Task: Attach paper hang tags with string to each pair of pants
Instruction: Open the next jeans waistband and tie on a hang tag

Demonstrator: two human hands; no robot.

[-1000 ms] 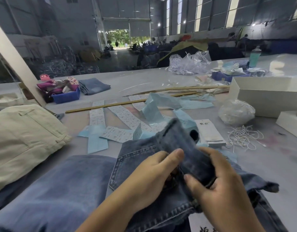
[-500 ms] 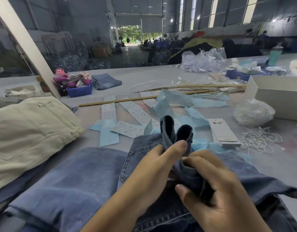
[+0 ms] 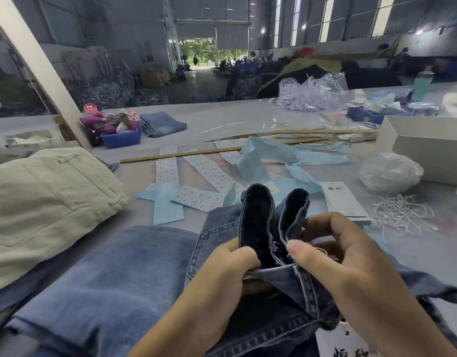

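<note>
A pair of blue jeans (image 3: 124, 276) lies in front of me on the grey table (image 3: 222, 119). Its dark waistband (image 3: 261, 222) is folded upward into two loops. My left hand (image 3: 222, 279) grips the left side of that fold. My right hand (image 3: 335, 256) pinches the right side, thumb on the stitched edge. A white hang tag (image 3: 338, 341) with black characters shows under my right wrist, partly hidden. A stack of white hang tags (image 3: 343, 199) lies beyond my right hand, and a tangle of white strings (image 3: 400, 215) lies to its right.
Cream pants (image 3: 47, 199) are piled at the left. Blue paper strips and label sheets (image 3: 204, 173) litter the table's middle, behind them a long wooden stick (image 3: 181, 154). A clear bag (image 3: 389, 171) and a white box (image 3: 428, 148) stand at the right, a blue bin (image 3: 121, 139) at back left.
Both hands have pushed the waistband up into a taller double fold. My right thumb now lies on the seam edge. The view has shifted a little to the left.
</note>
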